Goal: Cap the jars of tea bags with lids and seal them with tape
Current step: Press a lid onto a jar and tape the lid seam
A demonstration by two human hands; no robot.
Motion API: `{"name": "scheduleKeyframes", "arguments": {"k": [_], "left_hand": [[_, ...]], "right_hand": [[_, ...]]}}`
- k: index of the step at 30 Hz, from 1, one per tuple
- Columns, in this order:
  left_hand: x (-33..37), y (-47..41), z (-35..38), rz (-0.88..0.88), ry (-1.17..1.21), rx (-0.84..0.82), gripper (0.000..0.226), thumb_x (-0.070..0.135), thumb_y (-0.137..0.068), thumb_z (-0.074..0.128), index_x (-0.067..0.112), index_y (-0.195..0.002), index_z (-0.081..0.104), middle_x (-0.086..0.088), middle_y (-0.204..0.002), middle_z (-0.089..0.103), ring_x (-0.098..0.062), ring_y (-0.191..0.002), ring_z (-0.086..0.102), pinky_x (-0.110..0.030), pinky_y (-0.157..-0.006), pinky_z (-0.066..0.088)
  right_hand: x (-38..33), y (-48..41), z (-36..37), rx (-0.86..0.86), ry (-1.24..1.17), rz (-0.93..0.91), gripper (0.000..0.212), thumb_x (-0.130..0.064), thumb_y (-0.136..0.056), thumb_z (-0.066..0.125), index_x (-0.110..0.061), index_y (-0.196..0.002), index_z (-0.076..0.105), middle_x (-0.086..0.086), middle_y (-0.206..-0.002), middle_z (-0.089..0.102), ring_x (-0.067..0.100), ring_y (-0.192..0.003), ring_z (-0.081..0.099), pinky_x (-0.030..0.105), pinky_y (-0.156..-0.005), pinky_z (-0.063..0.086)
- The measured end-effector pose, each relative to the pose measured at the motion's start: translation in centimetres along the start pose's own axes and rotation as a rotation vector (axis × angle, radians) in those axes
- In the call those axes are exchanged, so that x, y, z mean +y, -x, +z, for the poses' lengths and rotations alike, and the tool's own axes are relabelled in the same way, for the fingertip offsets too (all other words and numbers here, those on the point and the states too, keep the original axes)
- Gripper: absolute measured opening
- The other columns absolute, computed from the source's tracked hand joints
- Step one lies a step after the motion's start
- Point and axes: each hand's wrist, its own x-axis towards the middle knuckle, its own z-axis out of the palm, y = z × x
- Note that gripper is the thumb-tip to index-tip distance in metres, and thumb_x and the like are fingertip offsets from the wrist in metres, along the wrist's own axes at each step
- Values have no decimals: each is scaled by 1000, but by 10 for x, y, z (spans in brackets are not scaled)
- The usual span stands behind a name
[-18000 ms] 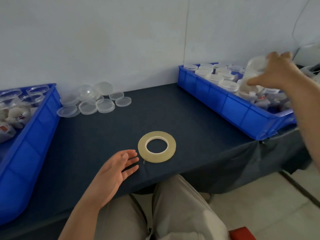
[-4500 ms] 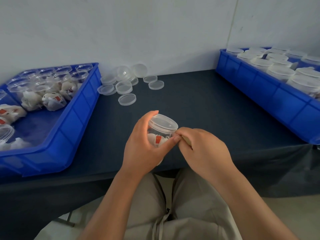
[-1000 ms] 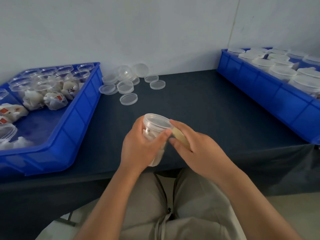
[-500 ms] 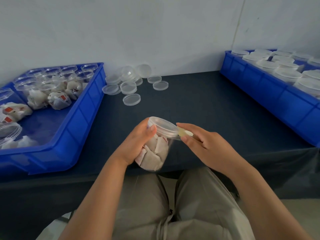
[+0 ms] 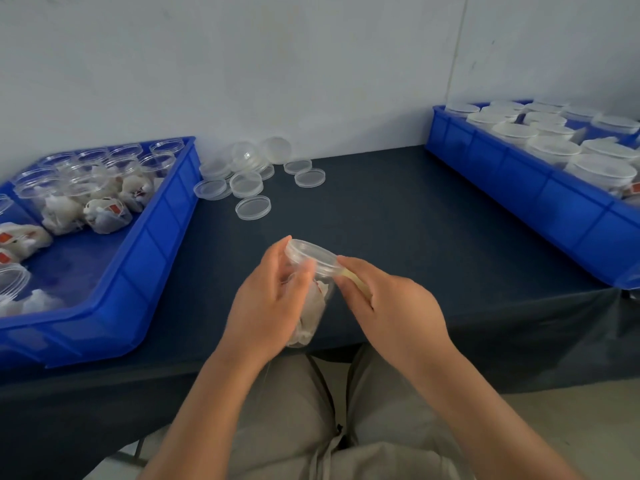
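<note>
Holding a clear jar point(image 5: 318, 303) tilted over the table's near edge, just above our trousers point(image 5: 294, 410), we curl our left hand point(image 5: 270, 303) round its side. White tea bags point(image 5: 309, 322) fill it, and a clear lid point(image 5: 311, 256) sits on its mouth. Our right hand point(image 5: 391, 306) pinches a roll of tape point(image 5: 353, 280) against the lid's rim, with the forefinger touching that rim. The fingers hide most of the roll, and we see only a pale yellow edge.

Beyond our hands, a single loose lid point(image 5: 252, 207) lies flat on the dark blue tablecloth point(image 5: 398, 220). Farther back, a cluster of lids point(image 5: 242, 171) spreads toward the wall, some overlapping and a couple tipped on edge.

At our left a blue bin point(image 5: 138, 258) holds open jars point(image 5: 86, 188) of tea bags, some upright and some lying down. At our right a second blue bin point(image 5: 519, 181) holds capped jars point(image 5: 554, 148) packed close together. The two bins stand well apart, with bare cloth between them.

A plain white wall point(image 5: 277, 64) rises behind the table, and a pale tiled floor point(image 5: 571, 427) shows beneath the cloth's hanging edge at our right.
</note>
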Motion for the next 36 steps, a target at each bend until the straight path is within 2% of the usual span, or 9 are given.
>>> {"name": "scheduleKeyframes", "arguments": {"k": [5,9,12,17,22,26,31,34,36], "left_hand": [[8,9,18,-16,28,196,75,85,-71,65,53,-135,43,44,-115,60,17,-104,61,-17,-78,51],[-5,-6,10,-59,114,158,58,81,-77,60,59,-128,45,52,-113,56,23,-103,58,-5,-69,49],[-13,-15,0,-39,151,60,55,77,-79,59,55,-129,51,47,-117,59,21,-108,59,3,-76,42],[-21,-23,-8,9,299,-188,64,79,-91,51,39,-141,59,26,-129,68,2,-123,64,-8,-92,50],[-23,-19,-1,-81,555,-264,75,88,-82,61,29,-128,68,3,-122,75,-15,-114,72,-27,-91,58],[-17,-25,-5,-95,558,-349,51,91,-77,63,53,-108,76,13,-114,77,-7,-105,74,-20,-85,58],[-18,-33,-2,-80,522,-388,53,93,-80,57,51,-107,73,9,-113,76,-11,-105,74,-23,-88,58],[-20,-32,0,-72,531,-371,51,89,-86,54,49,-112,72,7,-118,74,-14,-111,72,-23,-92,57],[-22,-31,0,-60,539,-368,50,85,-90,54,46,-115,71,6,-118,73,-13,-111,71,-25,-93,57]], "right_hand": [[-7,4,3,-24,-86,-8,49,-60,-108,33,-47,-155,42,-23,-107,70,-2,-85,60,12,-66,43],[4,-4,1,-227,-289,8,58,-64,-105,43,-52,-158,21,-32,-75,56,-6,-69,57,18,-62,36],[16,-8,-6,-291,-305,-43,63,-71,-102,37,-57,-159,16,-31,-75,58,-7,-66,56,20,-59,34],[30,-16,-13,-319,-288,-62,42,-68,-104,33,-76,-143,24,7,-78,60,23,-70,58,44,-61,48],[33,-17,-8,-285,-306,-84,51,-80,-97,31,-70,-147,34,7,-78,58,19,-67,58,27,-57,43],[35,-19,-13,-272,-260,-85,55,-82,-95,31,-66,-146,39,-15,-82,65,4,-70,62,16,-55,42],[39,-17,-26,-285,-221,-76,61,-80,-95,33,-61,-152,39,-56,-93,54,-22,-81,56,2,-67,42],[38,-17,-25,-291,-216,-60,57,-78,-97,34,-64,-152,31,-18,-81,66,0,-68,60,19,-56,44],[36,-16,-20,-284,-214,-50,54,-74,-100,37,-63,-152,33,-11,-76,63,3,-64,58,21,-56,41]]}}
